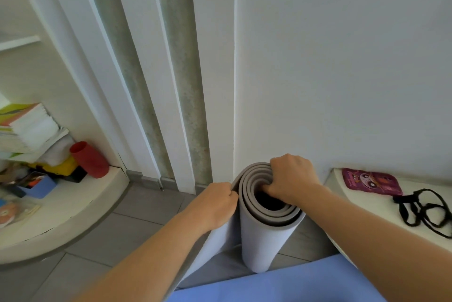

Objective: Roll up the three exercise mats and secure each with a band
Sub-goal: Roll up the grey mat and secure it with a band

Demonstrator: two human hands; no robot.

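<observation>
A grey exercise mat (265,240) stands upright on the floor as a roll, seen from above with its spiral end toward me. My right hand (291,175) grips the top rim of the roll, fingers hooked into the hollow core. My left hand (215,204) pinches the loose outer flap of the same mat, which hangs down to the left of the roll. A blue mat (281,284) lies flat at the bottom of the view. A tangle of black bands (425,211) rests on the white ledge at right.
A white wall and door frame (186,81) rise straight ahead. A curved white shelf (73,206) at left carries books, a red cup (89,160) and a blue box. A pink pouch (371,180) lies on the right ledge (367,206). Grey floor tiles (102,248) show between them.
</observation>
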